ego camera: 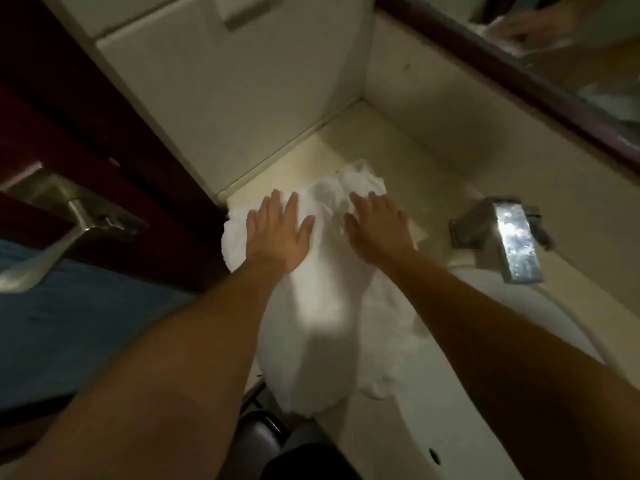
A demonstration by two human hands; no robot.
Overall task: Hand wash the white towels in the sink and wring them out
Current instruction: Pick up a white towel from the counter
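Left hand [277, 233]: palm down on the left part of the white towels [311, 313], fingers straight and a little spread, gripping nothing; bare forearm runs back toward the lower left
Right hand [375, 230]: palm down on the right part of the heap, fingers straight and close together, tips pointing at the crumpled far end; it holds nothing
Gap between hands: a narrow strip of towel shows between the two thumbs
White towels: one soft heap on the countertop [391, 147], left of the faucet [516, 244]; how many pieces it holds cannot be told
Far end of heap: bunched and wrinkled, pointing toward the countertop's back-left corner
Left side of heap: bulges out at the countertop's left edge, beside the door [69, 116]
Near end of heap: smooth and rounded, hanging over the countertop's front edge
Right side of heap: spreads low toward the rim of the sink [467, 431]
Sink: white basin at the countertop's right front, under the right forearm
Faucet: squared chrome spout at the back edge of the sink, apart from the towels
Door: dark red-brown, with a metal lever handle [62, 230]
Mirror [571, 46]: dark-framed, above the countertop's back edge, with a blurred hand reflected in it
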